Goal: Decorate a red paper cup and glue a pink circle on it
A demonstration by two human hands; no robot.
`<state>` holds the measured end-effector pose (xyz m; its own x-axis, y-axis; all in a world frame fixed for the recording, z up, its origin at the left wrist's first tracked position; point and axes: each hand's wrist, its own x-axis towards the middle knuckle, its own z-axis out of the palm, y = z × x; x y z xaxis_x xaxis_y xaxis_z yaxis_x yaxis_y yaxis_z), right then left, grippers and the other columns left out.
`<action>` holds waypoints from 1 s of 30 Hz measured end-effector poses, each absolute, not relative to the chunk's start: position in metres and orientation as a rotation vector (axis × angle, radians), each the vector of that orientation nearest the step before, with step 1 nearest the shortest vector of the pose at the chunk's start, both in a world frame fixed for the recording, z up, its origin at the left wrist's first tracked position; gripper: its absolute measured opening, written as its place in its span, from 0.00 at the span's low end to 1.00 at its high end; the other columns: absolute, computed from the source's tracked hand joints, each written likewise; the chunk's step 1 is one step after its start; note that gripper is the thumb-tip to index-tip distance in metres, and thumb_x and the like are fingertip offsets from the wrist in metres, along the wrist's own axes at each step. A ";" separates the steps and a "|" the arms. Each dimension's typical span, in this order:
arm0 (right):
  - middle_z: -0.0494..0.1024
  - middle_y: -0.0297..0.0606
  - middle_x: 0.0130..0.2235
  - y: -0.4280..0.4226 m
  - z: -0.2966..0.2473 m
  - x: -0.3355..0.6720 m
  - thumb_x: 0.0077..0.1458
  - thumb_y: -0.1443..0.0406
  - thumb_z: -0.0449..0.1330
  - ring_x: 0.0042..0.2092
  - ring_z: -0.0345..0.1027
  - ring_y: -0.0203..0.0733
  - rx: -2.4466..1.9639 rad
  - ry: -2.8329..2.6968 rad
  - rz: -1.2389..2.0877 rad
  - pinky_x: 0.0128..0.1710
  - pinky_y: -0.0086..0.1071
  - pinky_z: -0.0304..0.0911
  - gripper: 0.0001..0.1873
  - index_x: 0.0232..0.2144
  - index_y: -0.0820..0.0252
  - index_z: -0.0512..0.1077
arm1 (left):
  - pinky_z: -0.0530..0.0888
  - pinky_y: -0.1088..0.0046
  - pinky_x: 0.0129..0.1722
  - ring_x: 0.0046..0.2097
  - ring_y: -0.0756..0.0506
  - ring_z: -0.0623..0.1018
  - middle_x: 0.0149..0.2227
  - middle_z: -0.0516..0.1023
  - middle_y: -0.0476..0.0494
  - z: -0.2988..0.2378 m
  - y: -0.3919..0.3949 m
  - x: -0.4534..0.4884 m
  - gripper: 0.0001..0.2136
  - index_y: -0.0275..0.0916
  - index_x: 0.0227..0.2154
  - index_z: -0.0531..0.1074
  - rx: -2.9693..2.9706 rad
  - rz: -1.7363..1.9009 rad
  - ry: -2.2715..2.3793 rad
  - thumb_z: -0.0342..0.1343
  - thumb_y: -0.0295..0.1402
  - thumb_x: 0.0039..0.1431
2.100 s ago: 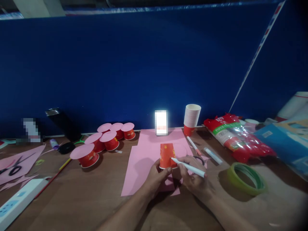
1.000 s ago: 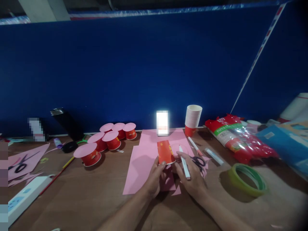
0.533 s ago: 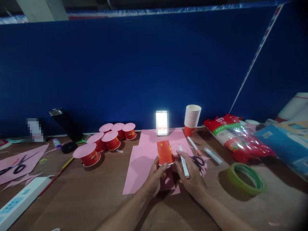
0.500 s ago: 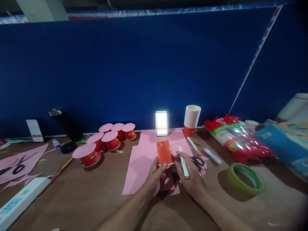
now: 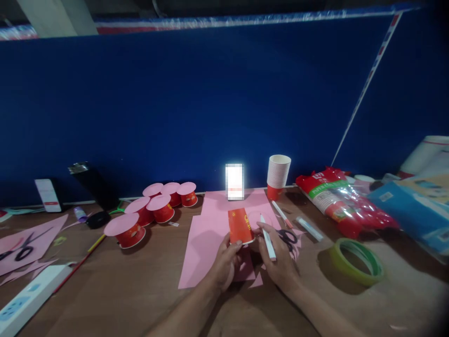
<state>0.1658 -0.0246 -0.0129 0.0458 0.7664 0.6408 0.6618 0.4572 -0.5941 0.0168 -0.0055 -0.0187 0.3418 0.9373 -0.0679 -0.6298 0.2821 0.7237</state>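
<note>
A red paper cup [image 5: 240, 225] with yellow lettering is upside down in my left hand [image 5: 226, 263], whose thumb and fingers grip it near its rim. My right hand [image 5: 280, 260] is closed around a white marker [image 5: 268, 243], its tip pointing up and away from me, close beside the cup. Beneath both hands lie pink paper sheets [image 5: 206, 248]. Black-handled scissors [image 5: 288, 238] rest just beyond my right hand, partly covered by it. Small pink scraps [image 5: 257, 281] lie near my wrists.
Several red cups topped with pink discs [image 5: 159, 208] stand on the left. A cup stack [image 5: 278, 175], a red-and-white marker [image 5: 282, 214], a cup package [image 5: 343, 201] and a green tape roll [image 5: 358, 262] are on the right. A power strip [image 5: 38, 285] lies front left.
The view has shifted slightly. The cup in my left hand has turned a little, with more of its lettering facing me; both hands keep their grips.
</note>
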 end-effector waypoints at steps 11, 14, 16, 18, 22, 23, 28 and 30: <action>0.77 0.45 0.47 -0.027 -0.010 0.167 0.62 0.65 0.51 0.47 0.73 0.45 -1.193 -1.524 0.206 0.48 0.40 0.70 0.17 0.53 0.58 0.67 | 0.70 0.64 0.50 0.45 0.43 0.78 0.44 0.79 0.38 -0.023 -0.005 0.018 0.18 0.37 0.46 0.70 0.677 1.145 0.526 0.62 0.31 0.51; 0.78 0.44 0.46 -0.029 -0.008 0.171 0.62 0.63 0.53 0.45 0.74 0.45 -1.130 -1.497 0.199 0.46 0.38 0.72 0.16 0.51 0.58 0.69 | 0.69 0.64 0.50 0.45 0.44 0.78 0.45 0.78 0.39 -0.024 -0.005 0.017 0.18 0.39 0.45 0.70 0.666 1.139 0.539 0.63 0.32 0.51; 0.78 0.44 0.45 -0.029 -0.008 0.174 0.62 0.63 0.53 0.45 0.74 0.47 -1.113 -1.513 0.162 0.45 0.39 0.72 0.15 0.49 0.58 0.71 | 0.69 0.66 0.49 0.44 0.45 0.78 0.46 0.78 0.40 -0.024 -0.005 0.017 0.18 0.40 0.44 0.70 0.649 1.129 0.572 0.64 0.34 0.50; 0.79 0.44 0.44 -0.029 -0.008 0.175 0.62 0.63 0.53 0.45 0.74 0.47 -1.102 -1.514 0.130 0.45 0.40 0.71 0.13 0.47 0.58 0.72 | 0.69 0.66 0.49 0.44 0.45 0.77 0.46 0.77 0.41 -0.023 -0.005 0.017 0.19 0.41 0.44 0.70 0.643 1.128 0.591 0.65 0.34 0.49; 0.79 0.43 0.40 -0.030 -0.007 0.171 0.60 0.65 0.55 0.43 0.74 0.46 -1.090 -1.506 0.052 0.43 0.40 0.71 0.11 0.45 0.58 0.73 | 0.69 0.67 0.49 0.45 0.45 0.76 0.46 0.77 0.39 -0.021 -0.005 0.018 0.20 0.39 0.44 0.70 0.658 1.161 0.606 0.67 0.33 0.47; 0.79 0.42 0.39 -0.031 -0.006 0.170 0.60 0.65 0.55 0.42 0.74 0.46 -1.099 -1.508 0.028 0.43 0.40 0.71 0.11 0.44 0.58 0.72 | 0.68 0.67 0.49 0.45 0.45 0.76 0.46 0.77 0.39 -0.021 -0.005 0.018 0.20 0.39 0.43 0.70 0.657 1.164 0.614 0.67 0.33 0.47; 0.79 0.41 0.36 -0.034 0.003 0.166 0.60 0.66 0.54 0.38 0.75 0.44 -1.060 -1.593 0.000 0.38 0.38 0.71 0.08 0.41 0.57 0.71 | 0.68 0.66 0.50 0.43 0.46 0.77 0.44 0.77 0.41 -0.020 -0.006 0.018 0.20 0.39 0.41 0.71 0.659 1.155 0.648 0.68 0.34 0.44; 0.79 0.40 0.35 -0.034 0.005 0.166 0.59 0.68 0.55 0.37 0.75 0.43 -1.034 -1.638 -0.010 0.37 0.36 0.71 0.08 0.40 0.58 0.71 | 0.69 0.66 0.50 0.43 0.46 0.77 0.44 0.77 0.40 -0.019 -0.006 0.018 0.21 0.39 0.42 0.72 0.672 1.148 0.659 0.69 0.34 0.43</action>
<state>0.1660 -0.0340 0.0054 0.0287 0.6084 0.7931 0.6180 0.6129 -0.4925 0.0178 -0.0064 -0.0187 0.2737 0.9540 -0.1222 -0.5870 0.2663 0.7645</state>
